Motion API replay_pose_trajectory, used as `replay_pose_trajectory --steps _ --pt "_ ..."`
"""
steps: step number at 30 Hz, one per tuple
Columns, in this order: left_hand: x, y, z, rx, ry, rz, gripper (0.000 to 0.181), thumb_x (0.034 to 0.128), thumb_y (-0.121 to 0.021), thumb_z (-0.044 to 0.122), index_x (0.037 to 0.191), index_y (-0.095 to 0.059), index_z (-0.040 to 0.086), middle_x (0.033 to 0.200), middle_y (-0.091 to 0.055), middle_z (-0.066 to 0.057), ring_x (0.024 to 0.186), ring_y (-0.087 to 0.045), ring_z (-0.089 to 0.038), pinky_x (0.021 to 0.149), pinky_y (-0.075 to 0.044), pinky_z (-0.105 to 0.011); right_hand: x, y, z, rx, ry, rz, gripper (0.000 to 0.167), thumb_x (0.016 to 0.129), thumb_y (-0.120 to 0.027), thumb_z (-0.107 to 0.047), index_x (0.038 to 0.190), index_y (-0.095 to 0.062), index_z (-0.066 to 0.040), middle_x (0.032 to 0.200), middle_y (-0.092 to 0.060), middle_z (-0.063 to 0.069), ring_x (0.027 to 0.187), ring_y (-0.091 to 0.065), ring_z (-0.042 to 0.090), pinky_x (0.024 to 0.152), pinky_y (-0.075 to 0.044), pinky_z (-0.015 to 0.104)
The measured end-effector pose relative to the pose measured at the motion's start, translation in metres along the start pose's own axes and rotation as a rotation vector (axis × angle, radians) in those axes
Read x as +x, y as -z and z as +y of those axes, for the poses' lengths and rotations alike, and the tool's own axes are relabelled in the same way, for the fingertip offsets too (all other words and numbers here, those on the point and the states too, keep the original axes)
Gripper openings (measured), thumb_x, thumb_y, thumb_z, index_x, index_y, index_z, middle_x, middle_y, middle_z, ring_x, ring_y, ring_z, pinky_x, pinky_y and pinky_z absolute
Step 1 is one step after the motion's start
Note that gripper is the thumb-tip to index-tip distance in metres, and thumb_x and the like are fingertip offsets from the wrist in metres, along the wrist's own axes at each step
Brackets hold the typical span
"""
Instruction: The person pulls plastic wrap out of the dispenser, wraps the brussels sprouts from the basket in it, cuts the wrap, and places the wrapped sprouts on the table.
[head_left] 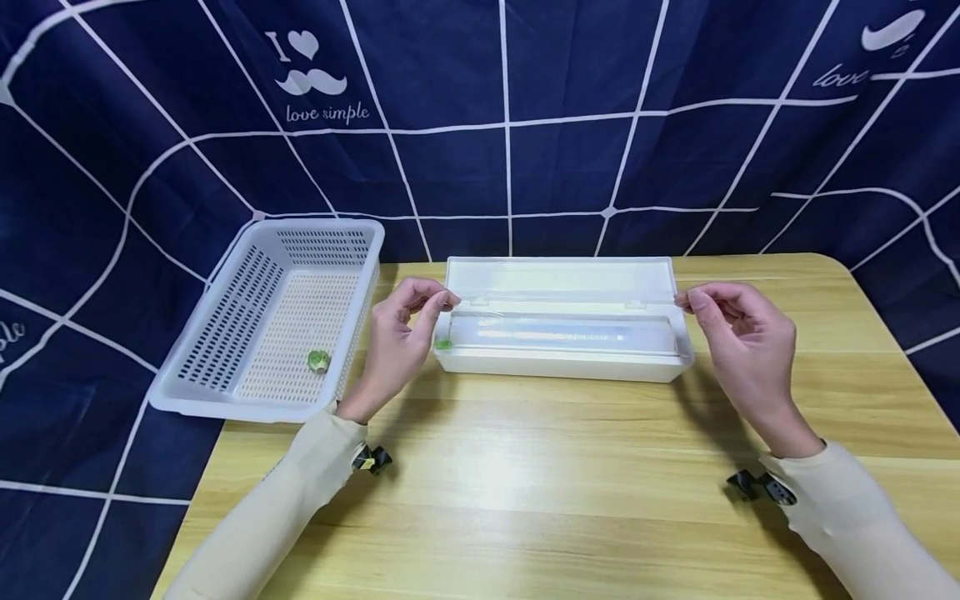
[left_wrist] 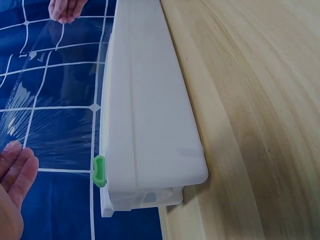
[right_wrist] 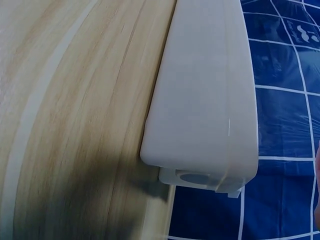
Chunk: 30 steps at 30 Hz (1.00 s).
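A long white cling film dispenser (head_left: 562,364) stands near the table's back edge, its lid (head_left: 558,275) raised and a film roll (head_left: 562,332) inside. Clear cling film (left_wrist: 55,130) stretches between both hands in the left wrist view. My left hand (head_left: 401,342) pinches one corner of it with thumb and fingertips, close to the dispenser's left end. At the other end, the right hand (head_left: 746,354) pinches the opposite corner. A green slide cutter (left_wrist: 99,171) sits at the dispenser's left end. Only a sliver of the right hand shows in the right wrist view.
To the left stands a white perforated plastic basket (head_left: 360,333), with a small green and white vegetable (head_left: 318,361) lying in it. The wooden table (head_left: 525,483) runs up to a dark blue checked cloth (head_left: 450,175) behind.
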<state>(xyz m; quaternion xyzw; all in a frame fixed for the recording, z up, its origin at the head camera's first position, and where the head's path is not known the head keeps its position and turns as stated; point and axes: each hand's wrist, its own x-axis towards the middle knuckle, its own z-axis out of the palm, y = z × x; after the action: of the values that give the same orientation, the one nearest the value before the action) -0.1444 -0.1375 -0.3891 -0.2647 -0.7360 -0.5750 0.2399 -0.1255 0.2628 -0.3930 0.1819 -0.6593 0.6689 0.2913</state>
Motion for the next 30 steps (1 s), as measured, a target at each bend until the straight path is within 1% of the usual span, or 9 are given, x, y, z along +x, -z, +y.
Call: replay_pose_trajectory --steps 11,20,25,30 --pt "0.001 0.0 0.003 -0.012 -0.006 0.009 0.007 0.1052 -0.063 -0.011 0.104 -0.068 -0.006 0.099 -0.078 -0.016 0.092 -0.074 -0.032 0.092 -0.061 -0.034 -0.001 -0.002 0.001 0.015 0.044 0.043 0.016 0.1 -0.07 0.014 0.101 -0.064 0.029 0.096 -0.079 0.018 0.09 -0.076 0.02 0.085 -0.059 0.022" --pt "0.003 0.0 0.006 -0.005 -0.048 0.023 0.009 0.1052 -0.062 -0.011 0.103 -0.066 -0.003 0.098 -0.077 -0.018 0.09 -0.075 -0.032 0.092 -0.062 -0.037 0.002 -0.002 -0.003 0.032 0.054 0.039 0.013 0.098 -0.066 0.019 0.101 -0.062 0.031 0.097 -0.079 0.019 0.092 -0.076 0.02 0.085 -0.059 0.022" --pt "0.003 0.0 0.009 -0.004 -0.044 0.027 0.012 0.1046 -0.062 -0.013 0.103 -0.066 -0.002 0.098 -0.077 -0.016 0.091 -0.075 -0.032 0.092 -0.062 -0.036 0.003 -0.002 -0.008 0.018 0.062 0.031 0.012 0.098 -0.065 0.02 0.102 -0.062 0.031 0.099 -0.079 0.019 0.093 -0.076 0.02 0.088 -0.059 0.022" --pt "0.004 0.001 0.013 0.004 -0.044 0.022 0.009 0.1052 -0.062 -0.012 0.104 -0.065 -0.004 0.098 -0.078 -0.017 0.092 -0.075 -0.033 0.094 -0.061 -0.036 0.004 -0.003 -0.012 0.028 0.06 0.03 0.012 0.098 -0.064 0.02 0.102 -0.062 0.032 0.099 -0.079 0.018 0.093 -0.075 0.021 0.088 -0.059 0.022"
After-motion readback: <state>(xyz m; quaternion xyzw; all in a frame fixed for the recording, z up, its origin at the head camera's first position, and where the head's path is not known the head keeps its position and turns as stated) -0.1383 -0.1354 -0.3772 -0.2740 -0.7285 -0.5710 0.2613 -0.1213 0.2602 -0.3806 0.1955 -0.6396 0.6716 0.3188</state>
